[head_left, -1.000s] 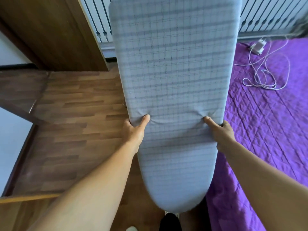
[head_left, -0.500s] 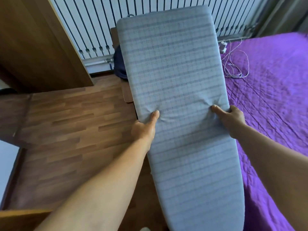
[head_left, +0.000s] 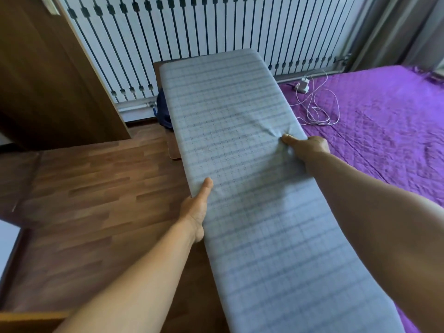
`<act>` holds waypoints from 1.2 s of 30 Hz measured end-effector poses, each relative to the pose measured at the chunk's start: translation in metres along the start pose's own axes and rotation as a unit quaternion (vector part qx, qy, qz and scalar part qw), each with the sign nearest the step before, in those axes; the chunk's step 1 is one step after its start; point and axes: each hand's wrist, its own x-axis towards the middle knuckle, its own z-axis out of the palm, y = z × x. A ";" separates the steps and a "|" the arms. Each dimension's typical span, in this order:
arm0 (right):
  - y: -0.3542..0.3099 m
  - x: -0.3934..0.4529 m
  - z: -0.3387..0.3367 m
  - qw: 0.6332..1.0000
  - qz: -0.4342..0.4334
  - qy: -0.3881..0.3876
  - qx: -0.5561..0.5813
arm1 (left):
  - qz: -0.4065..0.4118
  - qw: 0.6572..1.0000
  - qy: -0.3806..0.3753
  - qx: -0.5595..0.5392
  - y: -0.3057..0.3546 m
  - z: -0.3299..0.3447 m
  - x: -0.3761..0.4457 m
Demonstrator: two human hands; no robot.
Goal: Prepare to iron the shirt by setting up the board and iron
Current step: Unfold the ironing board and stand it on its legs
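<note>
Both hands grip the long edges of the ironing board [head_left: 240,164], which lies face up between the wooden floor and the purple bed.

The left hand [head_left: 195,210] clamps the board's left edge — thumb flat on the checked grey cover, fingers hidden beneath — with the forearm stretched straight out. The right hand [head_left: 306,146] grips the opposite edge farther along, thumb pressing a pucker into the cover, fingers curled under out of sight. The board's square end points at the white slatted panel [head_left: 216,32]; its near end runs out of view at the bottom. On the purple quilted bedspread [head_left: 384,121] lies a white charger with a loose coil of cable [head_left: 317,104] — just beside the board's right edge. A dark object [head_left: 163,109] sits partly hidden under the board's far left side.
</note>
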 end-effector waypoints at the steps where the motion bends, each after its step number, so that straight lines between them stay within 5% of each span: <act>1: 0.000 0.000 -0.001 1.000 0.003 -0.001 0.005 | -0.001 1.000 0.014 -0.006 -0.001 0.003 0.000; 8: 0.012 -0.004 0.001 0.997 -0.019 0.009 -0.070 | 0.009 0.997 0.054 -0.049 -0.007 0.013 0.001; 18: 0.027 -0.081 0.027 0.982 -0.038 0.099 -0.158 | -0.041 0.997 0.009 -0.060 0.004 0.022 0.002; 27: 0.041 -0.217 0.072 0.985 -0.057 0.160 -0.014 | -0.073 0.991 -0.054 -0.096 0.012 0.017 -0.016; 36: 0.049 -0.257 0.049 0.950 -0.090 0.257 -0.151 | -0.063 0.993 -0.082 -0.060 0.004 0.027 -0.047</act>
